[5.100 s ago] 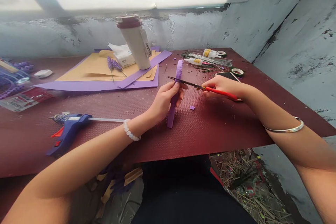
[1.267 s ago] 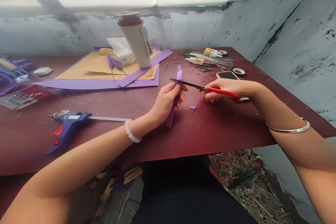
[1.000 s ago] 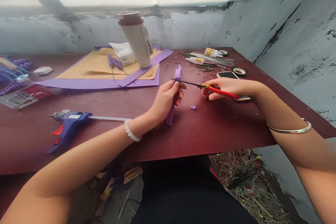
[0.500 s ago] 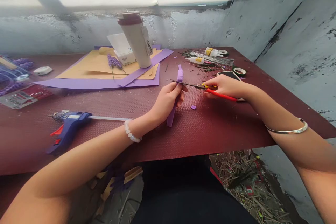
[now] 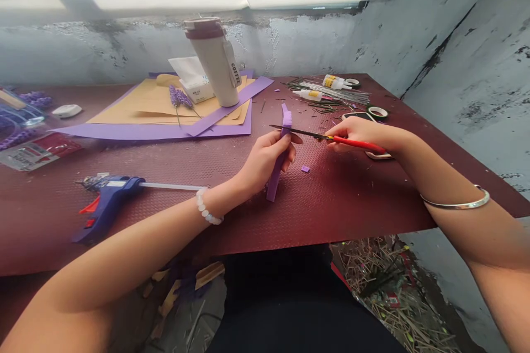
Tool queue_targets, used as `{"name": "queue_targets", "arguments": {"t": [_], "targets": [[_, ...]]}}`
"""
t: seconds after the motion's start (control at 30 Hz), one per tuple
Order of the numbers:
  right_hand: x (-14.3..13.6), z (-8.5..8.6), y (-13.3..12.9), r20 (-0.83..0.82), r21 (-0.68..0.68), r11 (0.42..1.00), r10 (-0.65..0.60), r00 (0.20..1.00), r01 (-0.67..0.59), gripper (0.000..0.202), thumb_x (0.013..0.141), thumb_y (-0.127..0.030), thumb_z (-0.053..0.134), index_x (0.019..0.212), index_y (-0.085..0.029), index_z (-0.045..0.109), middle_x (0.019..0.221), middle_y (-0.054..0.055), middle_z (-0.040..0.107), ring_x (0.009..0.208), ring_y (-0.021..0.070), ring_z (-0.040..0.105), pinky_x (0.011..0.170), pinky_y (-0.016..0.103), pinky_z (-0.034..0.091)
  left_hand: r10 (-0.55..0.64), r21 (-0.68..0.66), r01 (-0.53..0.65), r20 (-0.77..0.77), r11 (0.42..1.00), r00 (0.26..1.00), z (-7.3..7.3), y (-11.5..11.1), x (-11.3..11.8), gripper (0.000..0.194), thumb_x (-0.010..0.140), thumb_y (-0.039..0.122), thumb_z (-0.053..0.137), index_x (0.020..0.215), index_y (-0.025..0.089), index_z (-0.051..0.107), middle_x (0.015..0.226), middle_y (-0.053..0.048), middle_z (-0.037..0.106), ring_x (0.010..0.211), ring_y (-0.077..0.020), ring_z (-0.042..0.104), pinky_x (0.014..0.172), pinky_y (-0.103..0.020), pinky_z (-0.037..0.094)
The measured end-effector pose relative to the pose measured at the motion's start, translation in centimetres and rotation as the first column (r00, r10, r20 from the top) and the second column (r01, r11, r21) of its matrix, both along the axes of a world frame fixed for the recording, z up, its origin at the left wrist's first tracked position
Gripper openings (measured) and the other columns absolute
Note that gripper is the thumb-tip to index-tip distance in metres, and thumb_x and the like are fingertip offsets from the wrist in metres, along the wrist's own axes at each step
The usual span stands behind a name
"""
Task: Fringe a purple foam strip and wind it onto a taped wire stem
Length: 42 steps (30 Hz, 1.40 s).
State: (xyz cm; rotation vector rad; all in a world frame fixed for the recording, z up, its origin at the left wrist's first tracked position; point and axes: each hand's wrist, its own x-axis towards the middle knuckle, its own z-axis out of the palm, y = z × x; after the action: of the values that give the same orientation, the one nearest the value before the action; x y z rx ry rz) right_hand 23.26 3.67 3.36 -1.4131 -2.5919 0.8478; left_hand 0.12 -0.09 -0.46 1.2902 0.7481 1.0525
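My left hand (image 5: 271, 154) pinches a narrow purple strip (image 5: 274, 183) upright above the table, its upper part notched along one edge. Red-handled scissors (image 5: 358, 144) are gripped in my right hand (image 5: 356, 131). Their dark blades reach left across the strip, just above my left thumb. Whether the blades touch the strip is hard to tell. A small purple scrap (image 5: 305, 169) lies on the table below the blades.
Left on the dark red table (image 5: 165, 231) lies a blue glue gun (image 5: 114, 198). Behind stand a coffee cup (image 5: 215, 66) and a tissue box (image 5: 197, 89) near brown paper (image 5: 124, 113). Back right are glue bottles (image 5: 333, 82), wires, tape rolls (image 5: 377, 112) and a phone.
My right hand has shifted slightly right with the scissors, and the handles have drawn closer together. The purple strip and my left hand have moved slightly right.
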Motion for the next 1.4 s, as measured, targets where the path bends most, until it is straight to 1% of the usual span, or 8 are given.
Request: {"name": "queue_targets", "arguments": {"t": [0.2, 0.43, 0.6, 0.73, 0.93, 1.1, 1.2, 1.4], "targets": [[0.08, -0.14, 0.02, 0.002, -0.02, 0.999, -0.029, 1.0, 0.029, 0.024, 0.072, -0.04, 0.051, 0.06, -0.02, 0.045, 0.061, -0.003, 0.035, 0.057, 0.0111, 0.032, 0.055, 0.029, 0.026, -0.012, 0.019, 0.012, 0.016, 1.0, 1.0, -0.11, 0.08, -0.02, 0.023, 0.095, 0.014, 0.045, 0.077, 0.013, 0.059, 0.054, 0.004, 0.054, 0.041, -0.0044, 0.046, 0.043, -0.017, 0.034], [0.06, -0.19, 0.15, -0.028, 0.03, 0.999, -0.019, 0.999, 0.02, 0.051, 0.075, -0.069, 0.056, 0.065, -0.021, 0.043, 0.064, -0.003, 0.037, 0.06, 0.0118, 0.033, 0.057, 0.029, 0.025, 0.022, 0.008, -0.023, 0.047, 1.0, 0.999, -0.22, 0.14, -0.01, 0.025, 0.096, 0.012, 0.042, 0.077, 0.014, 0.059, 0.053, 0.004, 0.053, 0.04, -0.0041, 0.045, 0.042, -0.016, 0.034], [0.05, 0.01, 0.01, 0.028, 0.02, 1.0, -0.012, 1.0, 0.011, 0.055, 0.074, -0.075, 0.054, 0.073, -0.021, 0.047, 0.07, -0.001, 0.045, 0.062, 0.0135, 0.04, 0.058, 0.029, 0.029, 0.096, 0.033, -0.098, 0.049, 0.995, 0.994, -0.2, 0.38, -0.03, 0.026, 0.097, 0.012, 0.042, 0.078, 0.014, 0.06, 0.053, 0.005, 0.052, 0.04, -0.0041, 0.045, 0.043, -0.016, 0.035], [-0.29, 0.05, -0.14, 0.05, 0.031, 0.999, -0.024, 0.998, 0.023, 0.054, 0.073, -0.074, 0.056, 0.077, -0.021, 0.048, 0.073, 0.0, 0.049, 0.064, 0.0148, 0.044, 0.06, 0.029, 0.031, 0.086, 0.02, -0.087, 0.02, 0.996, 0.996, -0.13, 0.38, 0.02, 0.026, 0.097, 0.012, 0.043, 0.076, 0.014, 0.059, 0.053, 0.005, 0.052, 0.04, -0.0042, 0.044, 0.042, -0.016, 0.034], [-0.77, 0.0, -0.51, 0.05, 0.121, 0.992, -0.036, 0.998, 0.03, 0.05, 0.074, -0.069, 0.057, 0.07, -0.021, 0.046, 0.067, -0.001, 0.048, 0.062, 0.0137, 0.04, 0.06, 0.03, 0.029, 0.074, 0.024, -0.074, -0.017, 0.997, 0.997, -0.07, 0.18, 0.07, 0.027, 0.097, 0.015, 0.045, 0.074, 0.014, 0.06, 0.053, 0.004, 0.052, 0.04, -0.004, 0.044, 0.043, -0.017, 0.033], [-0.58, -0.32, -0.45, -0.018, 0.123, 0.991, -0.043, 0.999, 0.045, 0.036, 0.077, -0.054, 0.054, 0.067, -0.02, 0.051, 0.062, -0.002, 0.042, 0.061, 0.0127, 0.036, 0.059, 0.029, 0.027, 0.058, 0.009, -0.058, -0.02, 0.998, 0.998, -0.07, 0.23, 0.05, 0.026, 0.096, 0.016, 0.046, 0.074, 0.014, 0.06, 0.053, 0.004, 0.052, 0.04, -0.0045, 0.044, 0.042, -0.018, 0.033], [-0.27, -0.53, -0.22, -0.025, 0.117, 0.992, -0.047, 0.999, 0.05, 0.027, 0.076, -0.045, 0.054, 0.067, -0.019, 0.055, 0.062, -0.002, 0.044, 0.06, 0.0128, 0.038, 0.058, 0.029, 0.028, 0.024, -0.006, -0.024, 0.007, 1.0, 1.0, -0.09, 0.23, -0.03, 0.025, 0.096, 0.017, 0.046, 0.075, 0.014, 0.061, 0.053, 0.004, 0.054, 0.039, -0.0045, 0.045, 0.042, -0.018, 0.033], [0.21, -0.41, -0.22, -0.023, 0.098, 0.993, -0.056, 0.998, 0.058, 0.021, 0.074, -0.04, 0.054, 0.068, -0.019, 0.058, 0.063, -0.001, 0.045, 0.06, 0.0133, 0.038, 0.058, 0.03, 0.03, -0.036, 0.001, 0.036, 0.073, 0.999, 0.997, -0.21, 0.19, -0.16, 0.023, 0.095, 0.017, 0.046, 0.078, 0.013, 0.062, 0.055, 0.003, 0.056, 0.04, -0.0043, 0.046, 0.043, -0.018, 0.034]]}}
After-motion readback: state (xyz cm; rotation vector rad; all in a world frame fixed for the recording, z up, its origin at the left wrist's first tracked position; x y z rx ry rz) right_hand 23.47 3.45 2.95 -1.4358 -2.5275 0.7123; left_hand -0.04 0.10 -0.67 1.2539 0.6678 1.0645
